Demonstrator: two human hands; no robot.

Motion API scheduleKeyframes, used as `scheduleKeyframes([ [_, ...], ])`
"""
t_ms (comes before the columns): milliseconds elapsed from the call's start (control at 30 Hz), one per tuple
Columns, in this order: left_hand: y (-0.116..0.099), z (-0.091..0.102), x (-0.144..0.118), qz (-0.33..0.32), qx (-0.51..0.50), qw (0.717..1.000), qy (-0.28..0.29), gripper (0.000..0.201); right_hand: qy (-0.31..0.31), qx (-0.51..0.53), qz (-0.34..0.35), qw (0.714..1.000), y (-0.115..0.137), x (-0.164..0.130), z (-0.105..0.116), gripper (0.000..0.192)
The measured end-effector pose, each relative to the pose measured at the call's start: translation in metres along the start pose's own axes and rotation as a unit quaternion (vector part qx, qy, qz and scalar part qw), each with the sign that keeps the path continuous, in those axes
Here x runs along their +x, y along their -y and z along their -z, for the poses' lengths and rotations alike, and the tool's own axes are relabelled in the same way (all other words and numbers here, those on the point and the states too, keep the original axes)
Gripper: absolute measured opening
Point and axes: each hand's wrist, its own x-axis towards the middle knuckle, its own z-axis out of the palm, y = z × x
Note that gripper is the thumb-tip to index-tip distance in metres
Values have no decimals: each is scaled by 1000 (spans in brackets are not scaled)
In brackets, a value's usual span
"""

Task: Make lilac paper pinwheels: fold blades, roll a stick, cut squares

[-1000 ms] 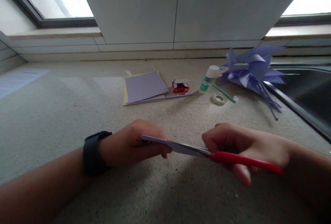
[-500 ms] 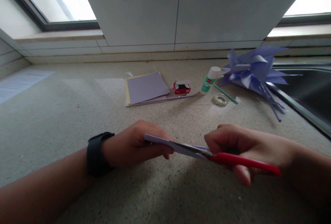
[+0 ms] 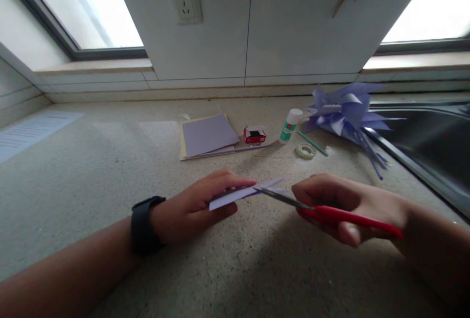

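My left hand [image 3: 194,205], with a black watch [image 3: 142,227] on its wrist, pinches a folded lilac paper piece [image 3: 244,193] just above the speckled counter [image 3: 91,161]. My right hand [image 3: 341,205] grips red-handled scissors [image 3: 323,212]; the metal blades point left and their tips meet the paper's right part. The paper tilts up toward the right.
Behind the hands lie a stack of lilac and yellow sheets [image 3: 207,135], a small red box [image 3: 254,134], a glue stick [image 3: 290,125], a tape roll [image 3: 305,151], a green stick [image 3: 312,142] and a lilac paper pinwheel [image 3: 347,112]. A dark sink [image 3: 433,136] sits at right.
The paper has turned from edge-on to tilted up at its right end, and the scissor blades have drawn back toward its right edge. The view has shifted slightly down.
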Motion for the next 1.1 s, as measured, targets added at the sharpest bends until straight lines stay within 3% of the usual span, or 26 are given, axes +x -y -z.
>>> scheduleKeyframes([
  [133, 3, -4, -3, 38, -42, 998, -9, 44, -61, -22, 83, 994, -5, 2, 4, 43],
  [267, 2, -10, -5, 70, -71, 995, -15, 42, -174, -90, 164, 967, -10, 15, 2, 27],
  [433, -2, -15, -3, 56, -89, 994, -12, 37, -290, -86, 189, 934, -11, 37, -17, 24],
  [600, -9, -19, 1, 65, -82, 995, -2, 38, -322, -57, 219, 919, -4, 49, -35, 27],
  [833, -11, -21, 3, 71, -63, 996, 9, 38, -323, -34, 225, 919, -3, 55, -37, 38],
  [1100, -11, -23, 1, 94, -60, 994, 8, 30, -314, -29, 244, 917, -1, 55, -41, 28],
])
